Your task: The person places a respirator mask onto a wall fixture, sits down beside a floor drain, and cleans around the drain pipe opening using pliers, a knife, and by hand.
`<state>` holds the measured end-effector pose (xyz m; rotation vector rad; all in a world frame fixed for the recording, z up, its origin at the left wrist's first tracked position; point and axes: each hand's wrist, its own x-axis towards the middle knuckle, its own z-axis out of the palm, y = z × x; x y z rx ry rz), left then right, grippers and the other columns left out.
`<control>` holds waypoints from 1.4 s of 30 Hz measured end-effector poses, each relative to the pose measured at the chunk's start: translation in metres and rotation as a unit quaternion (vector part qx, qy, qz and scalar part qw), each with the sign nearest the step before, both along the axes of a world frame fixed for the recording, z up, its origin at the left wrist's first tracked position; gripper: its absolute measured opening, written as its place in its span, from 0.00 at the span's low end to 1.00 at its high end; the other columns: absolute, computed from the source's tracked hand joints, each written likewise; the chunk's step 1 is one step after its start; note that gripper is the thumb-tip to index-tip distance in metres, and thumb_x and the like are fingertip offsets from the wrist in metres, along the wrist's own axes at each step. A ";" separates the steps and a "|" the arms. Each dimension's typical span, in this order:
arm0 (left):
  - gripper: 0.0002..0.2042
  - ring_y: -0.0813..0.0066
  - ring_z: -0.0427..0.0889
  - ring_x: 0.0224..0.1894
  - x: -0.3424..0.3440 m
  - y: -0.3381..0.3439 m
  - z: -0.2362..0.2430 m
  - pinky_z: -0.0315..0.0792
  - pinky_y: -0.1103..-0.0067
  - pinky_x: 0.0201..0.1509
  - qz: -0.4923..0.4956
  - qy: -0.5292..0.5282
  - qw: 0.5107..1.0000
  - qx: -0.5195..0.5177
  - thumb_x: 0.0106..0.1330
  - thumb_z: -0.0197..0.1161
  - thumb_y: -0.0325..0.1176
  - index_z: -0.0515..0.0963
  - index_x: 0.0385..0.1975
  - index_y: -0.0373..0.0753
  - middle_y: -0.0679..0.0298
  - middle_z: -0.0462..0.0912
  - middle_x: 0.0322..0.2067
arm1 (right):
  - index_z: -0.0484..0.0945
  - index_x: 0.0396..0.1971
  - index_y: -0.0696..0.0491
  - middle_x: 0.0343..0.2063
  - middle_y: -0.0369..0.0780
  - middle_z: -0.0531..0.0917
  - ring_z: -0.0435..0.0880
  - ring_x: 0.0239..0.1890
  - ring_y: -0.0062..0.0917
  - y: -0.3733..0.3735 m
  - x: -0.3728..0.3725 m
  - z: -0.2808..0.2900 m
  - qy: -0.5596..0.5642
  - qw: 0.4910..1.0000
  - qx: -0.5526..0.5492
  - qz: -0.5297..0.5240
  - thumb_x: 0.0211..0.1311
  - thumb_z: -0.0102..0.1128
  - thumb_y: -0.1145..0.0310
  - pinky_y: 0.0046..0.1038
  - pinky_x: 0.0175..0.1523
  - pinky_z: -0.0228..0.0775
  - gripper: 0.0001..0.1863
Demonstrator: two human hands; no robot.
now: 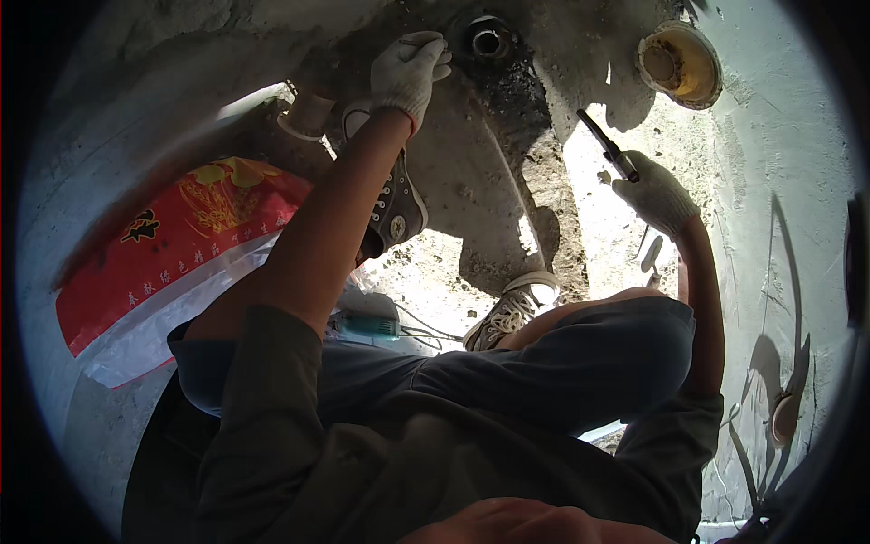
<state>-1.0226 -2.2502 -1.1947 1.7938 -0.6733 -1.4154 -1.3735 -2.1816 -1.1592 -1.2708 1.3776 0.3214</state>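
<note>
My left hand [410,74], in a white knitted glove, reaches out to the far middle with its fingers curled together. Whatever lies between those fingertips, if anything, is too small to make out. Just right of it a round pipe opening [489,42] sits in dark, dirty ground. My right hand [660,192], also gloved, is closed round a slim dark rod-like tool [602,136]. The tool has a pale section near my fingers and points up and to the left; its exact kind does not show.
A yellowish round pipe mouth [681,65] stands at the far right, and a pale pipe stub [308,114] at the left. A red printed sack [195,222] lies left of my legs. A teal power tool [365,326] with a cord rests by my shoe [513,313].
</note>
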 end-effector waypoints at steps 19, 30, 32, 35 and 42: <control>0.09 0.71 0.86 0.44 -0.007 -0.021 -0.047 0.82 0.78 0.49 -0.129 -0.116 0.984 -0.046 0.68 0.64 0.28 0.81 0.45 0.33 0.60 0.85 0.42 | 0.75 0.45 0.57 0.23 0.36 0.79 0.78 0.23 0.17 0.064 0.060 -0.045 -0.208 0.917 0.068 -0.335 0.60 0.58 0.65 0.24 0.29 0.72 0.16; 0.09 0.79 0.84 0.27 -0.025 -0.010 -0.039 0.77 0.83 0.29 -0.023 -0.151 0.988 0.001 0.65 0.67 0.30 0.83 0.42 0.36 0.64 0.86 0.29 | 0.75 0.49 0.58 0.21 0.34 0.77 0.74 0.21 0.16 0.060 0.059 -0.042 -0.204 0.917 0.038 -0.341 0.61 0.57 0.67 0.24 0.27 0.69 0.18; 0.10 0.81 0.82 0.23 -0.027 -0.007 -0.042 0.74 0.83 0.27 0.001 -0.143 0.990 0.008 0.64 0.69 0.31 0.83 0.42 0.37 0.65 0.85 0.26 | 0.75 0.50 0.58 0.21 0.34 0.77 0.74 0.21 0.17 0.059 0.060 -0.041 -0.202 0.917 0.035 -0.341 0.61 0.57 0.67 0.24 0.27 0.69 0.19; 0.10 0.81 0.81 0.21 -0.025 -0.002 -0.045 0.73 0.83 0.25 0.016 -0.146 0.989 0.016 0.63 0.69 0.31 0.83 0.42 0.37 0.65 0.85 0.25 | 0.75 0.52 0.58 0.21 0.34 0.76 0.74 0.21 0.17 0.057 0.062 -0.038 -0.197 0.922 0.025 -0.333 0.60 0.57 0.68 0.25 0.27 0.68 0.20; 0.09 0.81 0.79 0.18 -0.024 0.005 -0.051 0.71 0.82 0.24 0.048 -0.110 0.993 0.001 0.63 0.69 0.32 0.84 0.41 0.38 0.67 0.84 0.24 | 0.75 0.53 0.58 0.21 0.36 0.78 0.75 0.21 0.19 0.056 0.061 -0.038 -0.186 0.940 0.007 -0.284 0.61 0.57 0.67 0.27 0.29 0.70 0.21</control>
